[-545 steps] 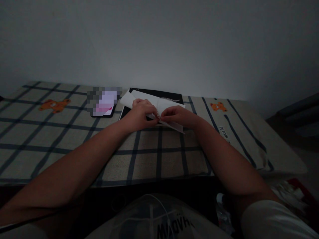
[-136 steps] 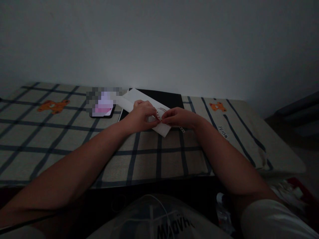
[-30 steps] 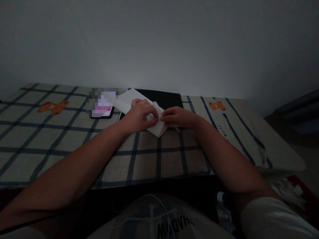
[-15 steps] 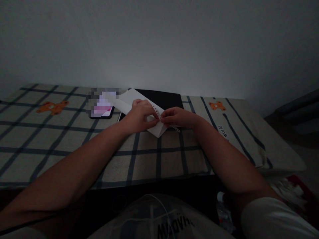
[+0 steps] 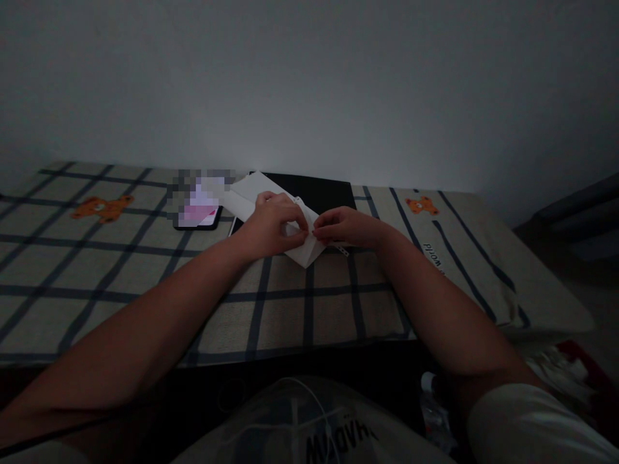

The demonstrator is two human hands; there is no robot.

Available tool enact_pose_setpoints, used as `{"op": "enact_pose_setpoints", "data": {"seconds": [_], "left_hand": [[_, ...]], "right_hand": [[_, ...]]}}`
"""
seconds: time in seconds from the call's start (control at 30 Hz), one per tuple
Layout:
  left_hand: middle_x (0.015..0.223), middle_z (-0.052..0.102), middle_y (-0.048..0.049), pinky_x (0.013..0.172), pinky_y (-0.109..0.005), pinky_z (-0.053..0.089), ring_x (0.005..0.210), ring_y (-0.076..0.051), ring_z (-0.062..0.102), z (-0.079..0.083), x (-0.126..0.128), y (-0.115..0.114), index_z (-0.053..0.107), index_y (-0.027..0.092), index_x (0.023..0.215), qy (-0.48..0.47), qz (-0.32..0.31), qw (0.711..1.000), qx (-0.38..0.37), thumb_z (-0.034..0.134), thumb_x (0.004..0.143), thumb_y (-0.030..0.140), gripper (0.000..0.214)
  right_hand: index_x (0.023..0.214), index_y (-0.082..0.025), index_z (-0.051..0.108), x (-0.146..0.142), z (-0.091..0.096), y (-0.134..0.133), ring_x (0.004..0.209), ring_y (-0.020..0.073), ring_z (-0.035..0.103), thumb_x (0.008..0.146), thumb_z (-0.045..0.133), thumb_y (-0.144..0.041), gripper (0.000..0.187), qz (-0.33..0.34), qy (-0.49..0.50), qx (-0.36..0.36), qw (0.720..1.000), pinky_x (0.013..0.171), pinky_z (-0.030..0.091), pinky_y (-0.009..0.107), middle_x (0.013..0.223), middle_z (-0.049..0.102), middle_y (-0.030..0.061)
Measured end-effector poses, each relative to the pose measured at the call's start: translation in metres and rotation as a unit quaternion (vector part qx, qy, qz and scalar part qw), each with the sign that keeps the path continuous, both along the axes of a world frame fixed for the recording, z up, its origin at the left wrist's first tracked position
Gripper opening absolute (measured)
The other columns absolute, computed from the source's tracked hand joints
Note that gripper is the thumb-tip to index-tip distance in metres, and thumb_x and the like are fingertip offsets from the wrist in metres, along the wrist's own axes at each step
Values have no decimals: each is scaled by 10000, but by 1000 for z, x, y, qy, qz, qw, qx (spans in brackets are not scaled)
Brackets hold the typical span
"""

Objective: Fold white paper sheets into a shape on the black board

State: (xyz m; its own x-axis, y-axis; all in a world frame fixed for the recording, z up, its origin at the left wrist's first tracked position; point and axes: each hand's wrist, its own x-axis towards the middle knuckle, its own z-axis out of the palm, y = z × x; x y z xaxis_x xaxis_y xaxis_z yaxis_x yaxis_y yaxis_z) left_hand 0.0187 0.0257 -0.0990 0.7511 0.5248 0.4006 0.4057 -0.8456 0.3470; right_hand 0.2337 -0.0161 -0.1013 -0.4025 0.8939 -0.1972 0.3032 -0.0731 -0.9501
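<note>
White paper (image 5: 307,252) lies at a slant under both hands, folded or layered near its front corner. A narrow strip with a row of holes (image 5: 342,250) sticks out below my right hand. My left hand (image 5: 276,222) curls over the paper, thumb and forefinger pinched at its edge. Close by, my right hand (image 5: 338,227) pinches the same edge with its fingertips. The tips nearly meet, and the small part between them is hard to make out. Beneath the paper is a flat black object (image 5: 324,192), partly covered.
A phone (image 5: 198,216) with a lit, partly blurred screen lies left of the paper. The checked tablecloth (image 5: 145,270) bears bear prints. The wall (image 5: 309,84) rises behind the table. A plastic bottle (image 5: 435,412) stands below the front edge at right.
The holed edge between my hands has turned, so fewer of its holes show. Both hands keep almost the same place; a slightly wider gap shows between their fingertips.
</note>
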Motion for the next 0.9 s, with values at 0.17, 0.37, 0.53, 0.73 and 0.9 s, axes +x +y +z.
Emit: {"op": "enact_pose_setpoints", "data": {"seconds": [0.17,0.37,0.53,0.73,0.9], "left_hand": [[881,670,-13,973,-440,224,937,-213,550,-3,1,1,733,231,805,-5,7,1000,15,620,769,366,179],[860,682,-18,967,-438,233,916,-208,564,-5,2,1,739,221,785,-4,3,1000,17,628,757,366,184],[858,683,-20,951,-436,241,925,-211,568,-4,3,-1,725,211,776,1,-1,1000,19,620,760,359,182],[847,673,-17,937,-425,252,924,-208,566,-3,2,0,720,210,777,1,1,1000,7,606,763,339,173],[851,671,-7,957,-431,234,920,-204,554,-2,1,1,716,220,780,-9,6,1000,10,620,760,339,155]], "right_hand": [[791,-160,680,-1,-1,0,660,104,552,732,702,-279,135,-9,7,6,1000,632,442,242,743,642,1],[809,-162,675,-1,-3,1,647,98,552,749,691,-280,133,2,20,-4,1000,620,436,238,747,638,0],[833,-162,680,0,-6,3,645,101,545,758,701,-336,191,28,8,30,999,608,425,244,758,643,1],[775,-165,673,-2,-8,5,657,102,540,733,722,-337,184,11,13,77,997,621,424,244,735,631,-11],[847,-163,702,2,-3,3,670,109,551,742,717,-343,209,6,9,52,999,642,441,256,758,648,0]]}}
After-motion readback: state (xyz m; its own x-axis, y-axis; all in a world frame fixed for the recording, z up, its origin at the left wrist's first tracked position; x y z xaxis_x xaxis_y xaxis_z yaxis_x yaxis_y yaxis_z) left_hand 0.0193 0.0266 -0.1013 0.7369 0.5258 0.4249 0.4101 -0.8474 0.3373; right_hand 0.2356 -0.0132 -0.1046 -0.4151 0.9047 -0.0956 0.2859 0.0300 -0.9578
